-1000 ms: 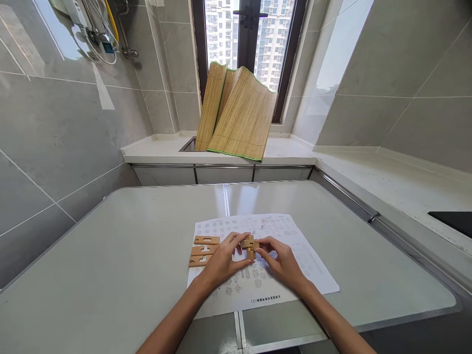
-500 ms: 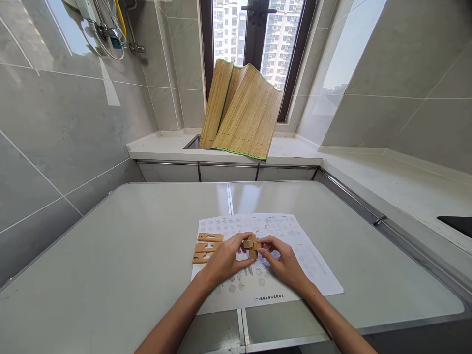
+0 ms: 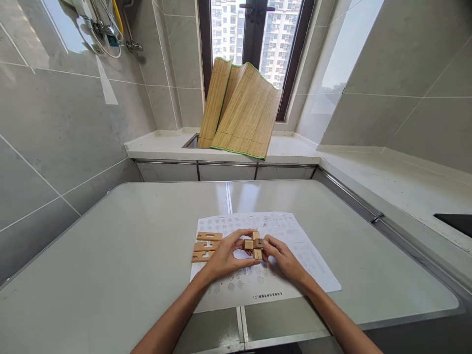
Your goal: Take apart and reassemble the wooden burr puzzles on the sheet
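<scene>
Between my hands, above a printed sheet (image 3: pixel 236 301), is a wooden interlocking burr puzzle (image 3: pixel 257 254) made of crossed notched bars. One bar end facing me carries a dark "2". My left hand (image 3: pixel 229 256) grips it from the left, with the thumb at its near end and the index finger at its far end. From the right, the fingers of my right hand (image 3: pixel 283 258) pinch the numbered bar. Left of my left hand lie three flat wooden pieces (image 3: pixel 209 236) with cut-outs and dark numbers, partly covered by that hand.
The sheet of small line drawings lies on a pale table (image 3: pixel 140 246) with a seam down its middle. A folded bamboo mat (image 3: pixel 247 115) leans by the window on a white ledge (image 3: pixel 162 147). Tiled walls and a right-hand ledge (image 3: pixel 401 172) enclose the table.
The puzzle has turned in my hands, so the face with the "2" now shows. My right hand has shifted slightly right and regripped at the puzzle's right side.
</scene>
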A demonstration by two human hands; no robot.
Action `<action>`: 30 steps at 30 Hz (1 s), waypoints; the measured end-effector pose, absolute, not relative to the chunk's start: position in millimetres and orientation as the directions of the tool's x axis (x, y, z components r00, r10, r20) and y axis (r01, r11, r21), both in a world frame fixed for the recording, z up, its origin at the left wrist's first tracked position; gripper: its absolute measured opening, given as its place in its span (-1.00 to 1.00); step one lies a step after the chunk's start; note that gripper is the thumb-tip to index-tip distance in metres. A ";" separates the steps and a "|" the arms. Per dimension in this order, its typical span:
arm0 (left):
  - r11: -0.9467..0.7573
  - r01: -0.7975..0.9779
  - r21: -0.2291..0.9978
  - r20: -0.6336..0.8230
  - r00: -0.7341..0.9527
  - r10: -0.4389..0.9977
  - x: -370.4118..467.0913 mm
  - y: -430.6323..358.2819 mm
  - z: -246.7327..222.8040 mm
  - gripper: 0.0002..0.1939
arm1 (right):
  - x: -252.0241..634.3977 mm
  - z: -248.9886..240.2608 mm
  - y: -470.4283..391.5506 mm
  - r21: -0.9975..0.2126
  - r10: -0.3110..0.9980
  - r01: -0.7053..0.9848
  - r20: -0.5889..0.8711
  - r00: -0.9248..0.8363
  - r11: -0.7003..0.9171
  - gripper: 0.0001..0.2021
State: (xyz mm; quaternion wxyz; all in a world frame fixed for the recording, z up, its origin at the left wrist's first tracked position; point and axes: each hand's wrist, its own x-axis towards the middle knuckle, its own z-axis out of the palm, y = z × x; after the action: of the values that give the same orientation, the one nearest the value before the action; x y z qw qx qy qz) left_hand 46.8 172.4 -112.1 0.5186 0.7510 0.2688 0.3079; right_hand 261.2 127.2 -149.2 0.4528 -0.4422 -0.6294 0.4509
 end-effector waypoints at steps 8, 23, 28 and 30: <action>-0.501 0.180 0.847 0.270 0.666 0.696 44.0 174.1 -113.5 -0.31 | 262.0 -155.9 128.8 -0.999 0.950 0.010 0.047 -0.309 0.053 -0.56; -0.607 0.546 0.577 0.240 0.597 0.765 -27.0 203.1 -113.2 -0.29 | 322.0 -153.6 173.4 -0.578 0.922 0.801 0.202 0.329 -0.159 -0.55; -0.593 0.619 0.515 0.192 0.592 0.783 -72.0 205.3 -119.5 -0.10 | 340.0 -159.8 186.5 -0.469 0.873 0.803 0.121 0.472 -0.369 -0.55; -0.591 0.632 0.501 0.174 0.595 0.784 -82.1 203.4 -123.0 -0.06 | 344.4 -165.5 187.9 -0.467 0.850 0.780 0.104 0.516 -0.417 -0.52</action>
State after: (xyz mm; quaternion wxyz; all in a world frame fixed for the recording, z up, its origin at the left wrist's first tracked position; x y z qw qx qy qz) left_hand -82.1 203.4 -123.0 0.1979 0.8709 0.4066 0.1924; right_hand 344.4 187.9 -165.5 0.2351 -0.8384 -0.4861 0.0745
